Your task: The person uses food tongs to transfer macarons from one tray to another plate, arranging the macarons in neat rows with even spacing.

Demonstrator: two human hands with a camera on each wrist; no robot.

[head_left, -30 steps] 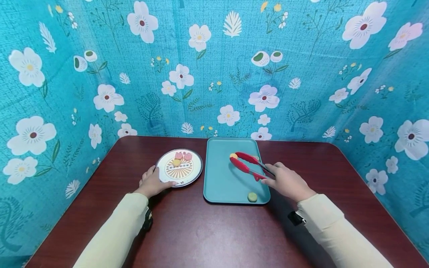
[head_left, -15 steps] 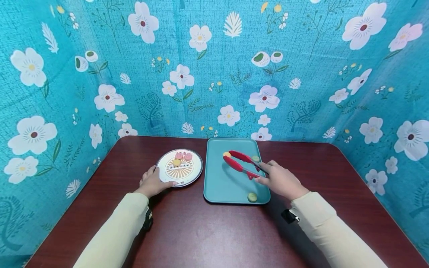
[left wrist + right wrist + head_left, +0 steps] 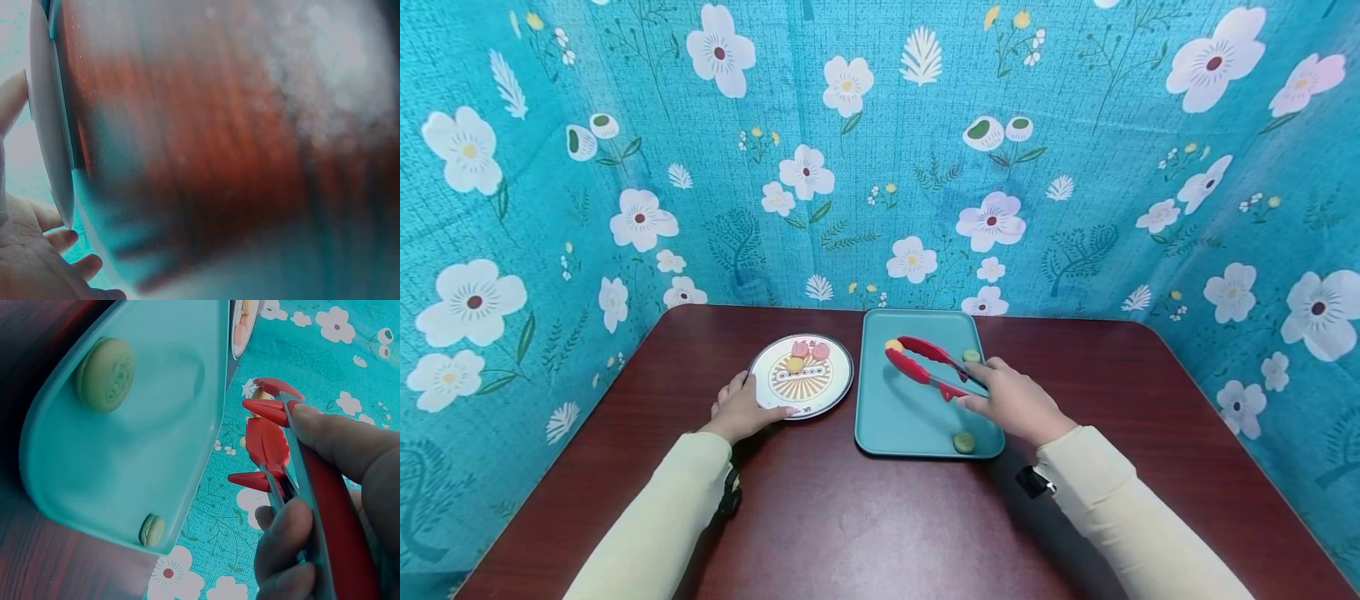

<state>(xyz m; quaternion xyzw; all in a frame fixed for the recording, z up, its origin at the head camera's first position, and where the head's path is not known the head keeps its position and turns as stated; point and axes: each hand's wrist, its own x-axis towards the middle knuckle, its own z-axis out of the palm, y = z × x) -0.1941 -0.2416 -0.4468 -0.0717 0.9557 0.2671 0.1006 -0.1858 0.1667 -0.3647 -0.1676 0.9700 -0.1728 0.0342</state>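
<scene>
My right hand (image 3: 1019, 402) grips red-tipped tongs (image 3: 912, 367) by their handles, over the teal tray (image 3: 880, 427). Between the tong tips sits a yellow macaron (image 3: 892, 345), above the tray's left part. Two green macarons lie on the tray, one near its front right corner (image 3: 964, 442) and one by the right rim (image 3: 972, 355); the right wrist view shows the larger-looking green macaron (image 3: 106, 375) close up. My left hand (image 3: 745, 410) holds the rim of a white patterned plate (image 3: 829, 395), thumb along its near edge. Two pink macarons (image 3: 811, 350) and a yellow macaron (image 3: 795, 364) are on the plate.
Plate and tray stand side by side on a dark reddish-brown table (image 3: 880, 525), a narrow gap between them. A teal floral cloth (image 3: 865, 208) hangs behind the table and along both sides.
The right hand has moved left with the tongs, carrying the yellow macaron from the tray's right-middle toward its left rim. The left hand and plate have stayed put.
</scene>
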